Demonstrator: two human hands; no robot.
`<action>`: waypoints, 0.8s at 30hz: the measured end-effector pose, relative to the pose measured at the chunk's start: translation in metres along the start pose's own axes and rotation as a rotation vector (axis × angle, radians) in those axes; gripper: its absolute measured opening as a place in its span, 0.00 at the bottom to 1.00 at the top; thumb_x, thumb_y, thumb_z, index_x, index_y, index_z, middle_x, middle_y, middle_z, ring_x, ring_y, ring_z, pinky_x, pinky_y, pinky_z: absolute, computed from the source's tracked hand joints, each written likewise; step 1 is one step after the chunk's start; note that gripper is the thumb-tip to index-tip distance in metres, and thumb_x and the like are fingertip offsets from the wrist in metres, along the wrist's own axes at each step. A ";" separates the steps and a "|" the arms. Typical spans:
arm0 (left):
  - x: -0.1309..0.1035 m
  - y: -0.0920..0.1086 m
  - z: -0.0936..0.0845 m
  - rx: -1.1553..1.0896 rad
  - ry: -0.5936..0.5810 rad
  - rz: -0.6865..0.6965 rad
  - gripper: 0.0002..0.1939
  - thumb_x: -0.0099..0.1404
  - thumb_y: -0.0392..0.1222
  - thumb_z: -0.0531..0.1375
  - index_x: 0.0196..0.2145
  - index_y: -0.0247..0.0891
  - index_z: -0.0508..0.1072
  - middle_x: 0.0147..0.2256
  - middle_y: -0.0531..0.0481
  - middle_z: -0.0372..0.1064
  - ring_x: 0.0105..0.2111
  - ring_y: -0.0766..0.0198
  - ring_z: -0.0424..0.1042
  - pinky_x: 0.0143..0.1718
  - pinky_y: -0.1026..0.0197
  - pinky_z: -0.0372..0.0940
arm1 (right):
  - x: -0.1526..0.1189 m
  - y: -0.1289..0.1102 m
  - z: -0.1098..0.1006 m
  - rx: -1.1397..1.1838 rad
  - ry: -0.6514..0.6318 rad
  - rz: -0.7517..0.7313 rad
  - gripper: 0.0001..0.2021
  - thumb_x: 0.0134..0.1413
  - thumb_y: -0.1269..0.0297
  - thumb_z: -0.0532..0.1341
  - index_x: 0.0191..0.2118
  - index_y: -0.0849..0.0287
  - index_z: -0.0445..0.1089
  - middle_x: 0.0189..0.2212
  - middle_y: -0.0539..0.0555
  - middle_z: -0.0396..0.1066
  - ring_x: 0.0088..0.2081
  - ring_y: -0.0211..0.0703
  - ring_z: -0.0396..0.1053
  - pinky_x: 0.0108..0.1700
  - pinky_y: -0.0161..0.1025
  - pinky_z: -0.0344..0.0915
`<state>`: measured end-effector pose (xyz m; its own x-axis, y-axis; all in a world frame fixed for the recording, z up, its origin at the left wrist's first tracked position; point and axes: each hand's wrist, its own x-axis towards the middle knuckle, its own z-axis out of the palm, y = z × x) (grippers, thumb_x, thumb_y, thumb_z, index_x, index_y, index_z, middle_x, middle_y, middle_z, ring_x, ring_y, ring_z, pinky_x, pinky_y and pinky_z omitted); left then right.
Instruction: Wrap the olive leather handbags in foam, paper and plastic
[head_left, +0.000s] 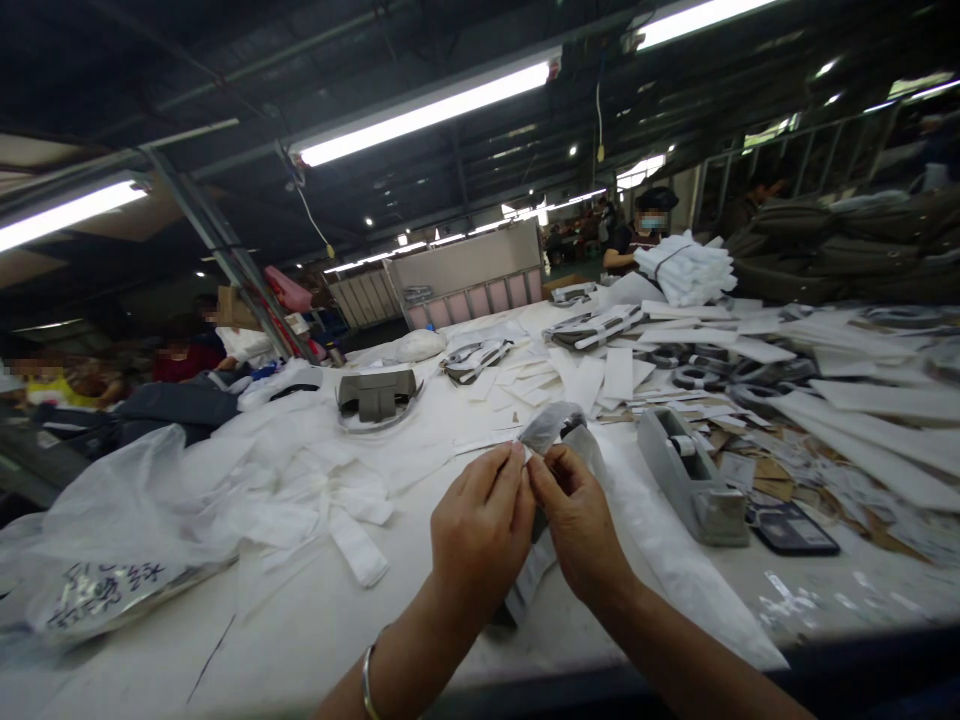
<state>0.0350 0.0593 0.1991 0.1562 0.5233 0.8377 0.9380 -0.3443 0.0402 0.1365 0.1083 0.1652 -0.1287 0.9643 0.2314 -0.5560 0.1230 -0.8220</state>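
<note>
Forearms (420, 640) end in hands (484, 525), a white scrap (527, 456) between.

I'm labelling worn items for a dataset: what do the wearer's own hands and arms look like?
Both the left hand and right hand are ungloved, and the visible forearms are sleeveless. A thin, shiny silver-coloured bangle circles the left wrist; the right wrist shows none.

Under the dark ceiling (465, 40), a tube light (431, 112) glows at twelve o'clock; a metal post (225, 250) slants at ten.
</note>
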 end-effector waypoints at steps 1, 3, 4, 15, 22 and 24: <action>-0.002 0.001 0.002 0.028 -0.004 0.005 0.19 0.67 0.34 0.57 0.55 0.39 0.72 0.48 0.41 0.74 0.48 0.55 0.74 0.51 0.56 0.70 | 0.000 0.000 -0.001 -0.005 0.002 -0.004 0.14 0.52 0.53 0.68 0.31 0.56 0.66 0.29 0.47 0.65 0.34 0.38 0.64 0.39 0.35 0.64; -0.005 0.003 0.005 0.055 -0.007 0.014 0.21 0.67 0.35 0.57 0.57 0.39 0.71 0.51 0.40 0.73 0.50 0.52 0.73 0.52 0.54 0.69 | 0.001 0.001 -0.002 -0.011 -0.005 -0.007 0.14 0.52 0.52 0.68 0.32 0.56 0.67 0.29 0.47 0.67 0.34 0.39 0.65 0.39 0.36 0.64; -0.006 0.004 0.006 0.058 -0.007 0.015 0.21 0.67 0.36 0.57 0.58 0.39 0.70 0.52 0.40 0.72 0.50 0.52 0.73 0.52 0.53 0.69 | 0.000 0.001 -0.002 -0.011 -0.009 -0.004 0.14 0.52 0.52 0.68 0.32 0.56 0.68 0.29 0.47 0.67 0.34 0.39 0.65 0.40 0.36 0.64; -0.002 -0.004 -0.004 -0.250 -0.082 -0.173 0.17 0.68 0.37 0.58 0.53 0.45 0.73 0.54 0.46 0.70 0.53 0.55 0.70 0.56 0.55 0.65 | 0.002 -0.004 -0.015 0.043 -0.110 0.103 0.11 0.53 0.54 0.68 0.33 0.57 0.74 0.33 0.51 0.72 0.37 0.42 0.70 0.44 0.41 0.68; 0.010 -0.020 -0.003 -0.707 -0.277 -0.613 0.16 0.64 0.47 0.64 0.48 0.42 0.73 0.45 0.50 0.75 0.43 0.60 0.74 0.47 0.60 0.68 | 0.004 -0.018 -0.013 -0.145 -0.123 0.035 0.12 0.52 0.54 0.68 0.28 0.57 0.75 0.25 0.48 0.69 0.27 0.37 0.65 0.33 0.37 0.64; 0.012 -0.020 0.000 -0.776 -0.288 -0.680 0.16 0.62 0.47 0.65 0.46 0.40 0.73 0.42 0.49 0.75 0.41 0.61 0.74 0.43 0.62 0.68 | 0.006 -0.022 -0.013 -0.212 -0.157 0.015 0.13 0.53 0.53 0.67 0.27 0.57 0.75 0.23 0.48 0.69 0.25 0.37 0.64 0.31 0.37 0.63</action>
<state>0.0181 0.0726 0.2086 -0.1631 0.9214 0.3528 0.4180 -0.2593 0.8706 0.1589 0.1145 0.1781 -0.2710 0.9201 0.2827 -0.3706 0.1713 -0.9129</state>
